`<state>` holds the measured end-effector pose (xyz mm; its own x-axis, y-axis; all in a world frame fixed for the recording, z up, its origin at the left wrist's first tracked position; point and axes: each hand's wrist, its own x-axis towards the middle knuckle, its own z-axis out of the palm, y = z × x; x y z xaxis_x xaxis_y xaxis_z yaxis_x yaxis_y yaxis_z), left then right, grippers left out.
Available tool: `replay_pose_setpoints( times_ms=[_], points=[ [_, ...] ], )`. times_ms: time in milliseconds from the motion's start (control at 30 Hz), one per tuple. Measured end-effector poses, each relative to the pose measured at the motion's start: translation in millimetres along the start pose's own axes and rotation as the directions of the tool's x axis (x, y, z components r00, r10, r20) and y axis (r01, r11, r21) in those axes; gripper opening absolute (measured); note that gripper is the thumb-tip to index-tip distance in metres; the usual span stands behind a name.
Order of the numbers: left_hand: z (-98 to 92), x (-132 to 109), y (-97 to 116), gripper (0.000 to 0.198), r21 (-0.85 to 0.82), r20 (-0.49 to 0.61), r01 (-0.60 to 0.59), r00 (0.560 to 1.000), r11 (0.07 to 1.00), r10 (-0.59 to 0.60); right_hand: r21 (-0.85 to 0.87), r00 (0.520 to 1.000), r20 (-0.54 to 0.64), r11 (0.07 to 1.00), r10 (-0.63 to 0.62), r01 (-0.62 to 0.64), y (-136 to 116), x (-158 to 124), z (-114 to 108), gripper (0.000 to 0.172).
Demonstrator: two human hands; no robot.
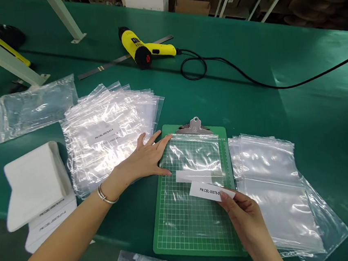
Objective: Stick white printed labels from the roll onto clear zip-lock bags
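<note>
My right hand (pixel 244 208) pinches a white printed label (pixel 206 191) by its right end, over a clear zip bag (pixel 189 223). That bag lies flat on a green gridded clipboard (pixel 200 249), its zip edge just below the metal clip (pixel 195 125). A second white strip (pixel 193 175) shows on the bag behind the label; I cannot tell whether it is a reflection. With fingers spread, my left hand (pixel 147 157) rests at the bag's upper left edge, its thumb reaching over the board.
Labelled clear bags (pixel 98 113) fan out to the left, and more bags (pixel 273 203) lie to the right. A folded label strip (pixel 33 181) sits at far left. Behind are a yellow heat gun (pixel 137 48), its black cord (pixel 249 80), a steel ruler (pixel 94 71) and a clear plastic packet (pixel 36 109).
</note>
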<state>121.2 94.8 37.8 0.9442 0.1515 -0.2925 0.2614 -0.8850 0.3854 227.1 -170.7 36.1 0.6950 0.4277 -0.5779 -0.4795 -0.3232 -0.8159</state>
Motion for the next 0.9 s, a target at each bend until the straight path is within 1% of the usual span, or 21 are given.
replay_pose_setpoints(
  times_ms=[167, 267, 333, 400, 500, 633, 767, 900],
  points=[
    [0.1, 1, 0, 0.099, 0.021, 0.014, 0.002, 1.0, 1.0, -0.002, 0.102, 0.999, 0.004, 0.994, 0.032, -0.032, -9, 1, -1, 0.022],
    [-0.2, 1, 1, 0.1, 0.032, 0.031, -0.003, 1.0, 0.999, 0.003, 0.134, 0.998, -0.065, 0.991, 0.019, -0.01, -21, 4, -1, 0.022],
    [-0.8, 1, 2, 0.1, 0.045, 0.041, -0.011, 0.999, 0.999, 0.009, 0.12, 0.994, -0.109, 0.993, 0.002, 0.011, -29, 7, -1, 0.024],
    [-1.6, 0, 3, 0.1, 0.057, 0.05, -0.014, 0.999, 0.998, 0.011, 0.097, 0.993, -0.121, 0.995, -0.009, 0.021, -35, 11, 0, 0.024],
    [-2.7, 0, 5, 0.1, 0.066, 0.062, -0.015, 0.998, 0.998, 0.011, 0.073, 0.996, -0.083, 0.997, -0.027, 0.033, -38, 15, 5, 0.023],
    [-1.7, 2, 6, 0.102, 0.068, 0.071, -0.003, 0.998, 0.998, -0.002, 0.032, 1.0, -0.018, 0.999, -0.021, 0.021, -34, 16, 12, 0.024],
    [2.0, 4, 4, 0.104, 0.068, 0.057, -0.01, 0.998, 0.998, 0.006, -0.023, 1.0, 0.002, 1.0, -0.011, 0.011, -31, 15, 15, 0.024],
    [2.8, 4, 5, 0.101, 0.077, 0.038, -0.018, 0.999, 0.997, 0.016, -0.067, 0.998, 0.055, 0.998, -0.012, 0.016, -32, 18, 18, 0.024]
  ],
)
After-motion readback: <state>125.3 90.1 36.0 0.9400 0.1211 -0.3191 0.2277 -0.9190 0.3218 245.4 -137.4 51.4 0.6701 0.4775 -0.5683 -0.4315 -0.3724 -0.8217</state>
